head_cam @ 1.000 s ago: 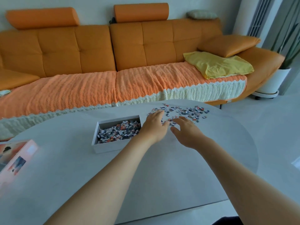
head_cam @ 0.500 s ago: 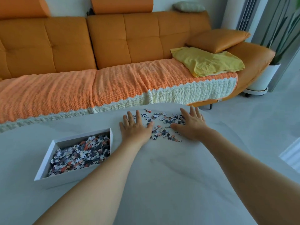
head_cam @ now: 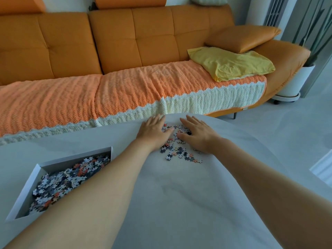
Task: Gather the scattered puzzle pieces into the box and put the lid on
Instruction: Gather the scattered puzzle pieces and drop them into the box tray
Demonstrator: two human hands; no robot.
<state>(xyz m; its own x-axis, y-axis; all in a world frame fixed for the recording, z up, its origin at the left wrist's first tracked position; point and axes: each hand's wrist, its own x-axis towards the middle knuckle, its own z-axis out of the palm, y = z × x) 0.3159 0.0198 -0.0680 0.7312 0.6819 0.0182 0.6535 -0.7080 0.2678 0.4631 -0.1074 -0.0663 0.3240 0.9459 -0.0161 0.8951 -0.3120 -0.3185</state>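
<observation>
Both hands have slid closer together since half a second ago, and the loose puzzle pieces (head_cam: 179, 154) are bunched more tightly between them, with a few trailing back toward the person. The left hand (head_cam: 154, 131) lies palm down with its fingers straight, and its thumb side rests on the edge of the heap. The right hand (head_cam: 197, 136) is flat in the same way on the far side of the heap from the box (head_cam: 24, 192); its thumb touches the pieces. Neither hand grips anything.

The white cardboard box sits open on the pale table (head_cam: 179, 209), well apart from the heap, and the left forearm crosses above the box corner nearest the heap. Inside the box is a thick layer of gathered pieces (head_cam: 66, 178) in dark blue, white and orange. No lid shows in the view.

Beyond the box, past the table's far edge, stands an orange sofa (head_cam: 125, 42) with an orange and cream knitted throw (head_cam: 125, 87) over its seat. At the sofa end farthest from the box lie a yellow pillow (head_cam: 231, 64) and an orange cushion (head_cam: 241, 37), with a white plant pot (head_cam: 296, 81) on the floor just past them.
</observation>
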